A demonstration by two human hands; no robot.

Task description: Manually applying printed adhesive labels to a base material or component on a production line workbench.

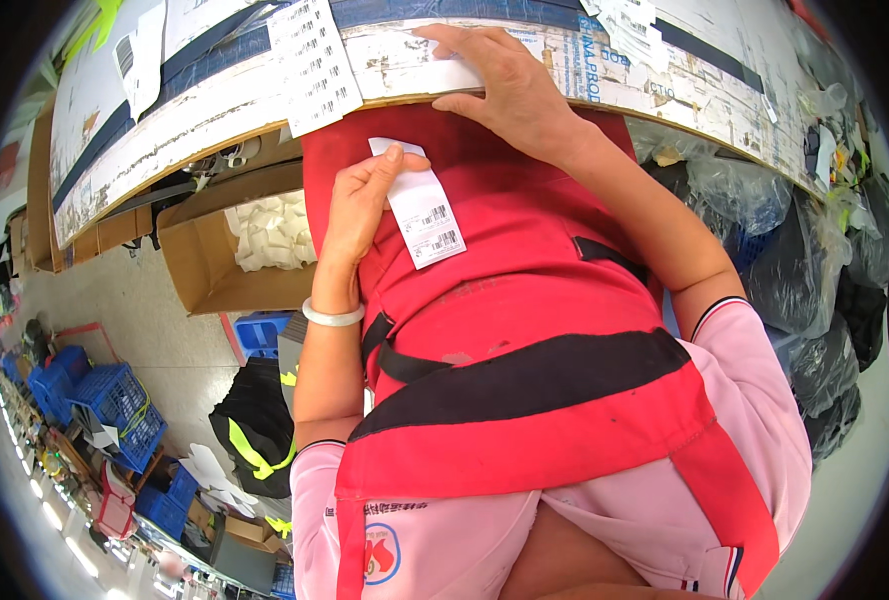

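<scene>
Left hand (362,192): fingers pinched on label strip (425,217), most of it hanging below them. Right hand (513,84): fingers parted, seemingly empty, over surface (390,62). Likely step: handling labels; next calls for steady pinch.

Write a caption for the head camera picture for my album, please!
Left hand pinching a white label strip before a red apron, right hand at the worn tabletop.

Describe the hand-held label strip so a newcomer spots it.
Find the big red apron filling the middle. In front of its upper part, the left hand pinches a narrow white label strip. Unlike the wider label sheet overhanging the worktable edge, this one is hand-held, its visible print near the lower end.
</scene>
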